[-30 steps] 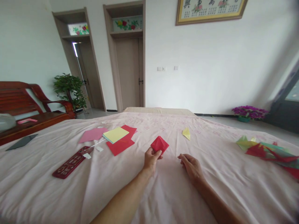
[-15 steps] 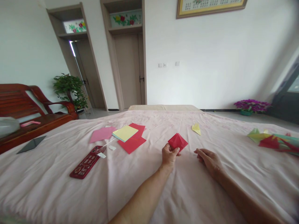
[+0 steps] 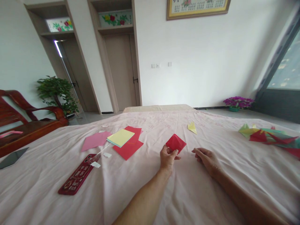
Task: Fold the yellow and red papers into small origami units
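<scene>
My left hand (image 3: pixel 167 158) pinches the lower corner of a folded red paper piece (image 3: pixel 175 143), holding it just above the pink sheet covering the bed (image 3: pixel 150 193). My right hand (image 3: pixel 206 157) rests on the sheet a little to the right of it, fingers loosely curled with nothing visible in them. A small folded yellow paper (image 3: pixel 192 127) lies farther off, beyond both hands.
Left of my hands lie a stack of yellow sheets (image 3: pixel 120 137) on red sheets (image 3: pixel 128 148), a pink sheet (image 3: pixel 95 140) and a dark red phone (image 3: pixel 77 178). Several folded coloured papers (image 3: pixel 269 137) sit at the right edge. A wooden bench (image 3: pixel 28 125) stands at left.
The view has swung; the phone and paper stack sit farther left in frame. My left hand keeps its hold on the red piece, and my right hand stays beside it.
</scene>
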Tool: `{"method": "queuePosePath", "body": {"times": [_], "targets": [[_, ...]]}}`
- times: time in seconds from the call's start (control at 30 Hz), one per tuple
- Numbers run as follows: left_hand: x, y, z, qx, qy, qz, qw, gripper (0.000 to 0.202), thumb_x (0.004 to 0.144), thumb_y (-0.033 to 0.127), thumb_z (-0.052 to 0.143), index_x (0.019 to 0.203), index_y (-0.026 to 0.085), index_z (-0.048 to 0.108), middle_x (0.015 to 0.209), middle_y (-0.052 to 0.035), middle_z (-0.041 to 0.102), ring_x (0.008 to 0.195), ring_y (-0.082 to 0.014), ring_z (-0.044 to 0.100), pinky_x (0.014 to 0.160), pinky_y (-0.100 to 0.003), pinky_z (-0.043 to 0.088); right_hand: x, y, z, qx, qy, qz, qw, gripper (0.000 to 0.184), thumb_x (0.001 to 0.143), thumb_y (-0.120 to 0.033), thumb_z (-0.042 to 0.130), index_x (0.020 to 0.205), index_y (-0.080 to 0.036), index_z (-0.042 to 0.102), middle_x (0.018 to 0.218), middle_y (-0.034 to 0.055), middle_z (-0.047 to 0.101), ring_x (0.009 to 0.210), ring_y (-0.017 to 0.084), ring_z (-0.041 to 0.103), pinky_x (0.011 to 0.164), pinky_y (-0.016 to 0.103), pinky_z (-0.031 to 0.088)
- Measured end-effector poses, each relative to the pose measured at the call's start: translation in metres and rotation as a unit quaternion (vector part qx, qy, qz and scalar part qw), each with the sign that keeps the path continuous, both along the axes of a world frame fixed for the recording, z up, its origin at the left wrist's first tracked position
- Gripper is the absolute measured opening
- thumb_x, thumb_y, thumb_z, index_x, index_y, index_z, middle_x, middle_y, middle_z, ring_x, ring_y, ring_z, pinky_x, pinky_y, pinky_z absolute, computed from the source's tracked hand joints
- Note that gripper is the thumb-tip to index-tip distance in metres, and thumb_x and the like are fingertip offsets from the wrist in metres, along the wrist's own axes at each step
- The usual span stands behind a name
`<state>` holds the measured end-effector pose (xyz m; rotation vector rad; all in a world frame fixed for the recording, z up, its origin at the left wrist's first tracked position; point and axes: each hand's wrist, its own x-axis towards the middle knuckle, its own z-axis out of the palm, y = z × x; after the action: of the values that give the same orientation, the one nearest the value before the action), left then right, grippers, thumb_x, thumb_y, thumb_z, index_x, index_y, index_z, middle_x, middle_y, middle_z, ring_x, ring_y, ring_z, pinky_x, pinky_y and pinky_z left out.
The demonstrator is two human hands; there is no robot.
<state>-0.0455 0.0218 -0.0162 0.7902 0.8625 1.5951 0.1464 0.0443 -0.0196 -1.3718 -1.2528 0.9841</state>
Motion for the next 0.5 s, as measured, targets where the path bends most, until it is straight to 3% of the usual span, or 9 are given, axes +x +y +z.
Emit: {"method": "queuePosePath", "body": {"times": [0.3,0.5], "targets": [[0.0021,-0.0027,0.0015,-0.018,0.017,-0.003,1.000,0.043,0.058,0.028,0.081,0.094,0.010,0.066,0.075,-0.0040,0.066,0.062,-0.0138,0.061,0.049,-0.024,0.056,-0.0005,-0.0056,0.0040,0.008,0.009,0.012,1.000,0.040,0.071,-0.053,0.064,0.078,-0.014,0.072,0.059,0.0003,0.057,0.051,0.012,0.048,0.049,0.024,0.035],[0.0081,-0.0068,0.0020,-0.031,0.011,-0.005,0.999,0.037,0.057,0.028,0.084,0.086,0.010,0.068,0.071,-0.0023,0.066,0.056,-0.0106,0.060,0.056,-0.024,0.057,0.0016,-0.0095,0.0062,0.026,0.009,0.032,0.999,0.040,0.074,-0.053,0.061,0.075,-0.014,0.071,0.056,-0.0005,0.054,0.049,0.012,0.047,0.048,0.023,0.036]]}}
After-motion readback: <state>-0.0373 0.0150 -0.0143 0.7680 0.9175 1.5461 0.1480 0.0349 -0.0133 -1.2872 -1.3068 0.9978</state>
